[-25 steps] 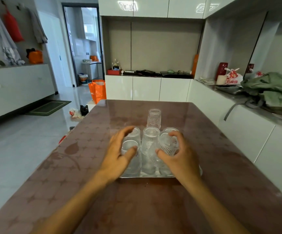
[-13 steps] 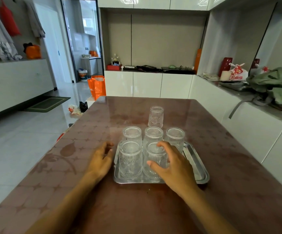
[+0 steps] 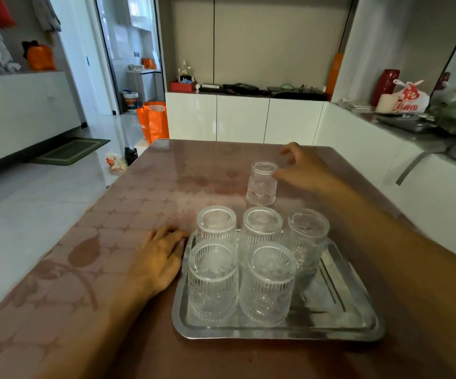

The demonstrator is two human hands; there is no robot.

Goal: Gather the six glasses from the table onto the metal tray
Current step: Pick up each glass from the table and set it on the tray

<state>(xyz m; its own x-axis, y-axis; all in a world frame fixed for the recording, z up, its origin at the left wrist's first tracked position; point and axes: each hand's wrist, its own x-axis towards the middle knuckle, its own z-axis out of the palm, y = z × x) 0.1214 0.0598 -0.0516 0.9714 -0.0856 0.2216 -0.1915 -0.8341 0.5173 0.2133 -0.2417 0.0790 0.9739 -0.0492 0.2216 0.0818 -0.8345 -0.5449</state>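
A metal tray [image 3: 341, 305] lies on the brown table [image 3: 112, 242] in front of me. Several ribbed clear glasses stand on its left half: three in the back row [image 3: 261, 224] and two in the front row [image 3: 267, 280]. One lone glass [image 3: 262, 183] stands on the table beyond the tray. My right hand [image 3: 303, 168] is at that glass's right side, fingers spread and curved, thumb tip at its rim. My left hand [image 3: 158, 258] rests flat on the table against the tray's left edge, holding nothing.
The tray's right half is bare metal. White cabinets run along the right of the table with a red vase [image 3: 385, 86] and a bag [image 3: 410, 101] on top. An orange bag [image 3: 154, 121] stands on the floor beyond the table's far left corner.
My right hand left the front glass on the tray and reached forward to the lone glass beyond it. My left hand stayed beside the tray's left edge.
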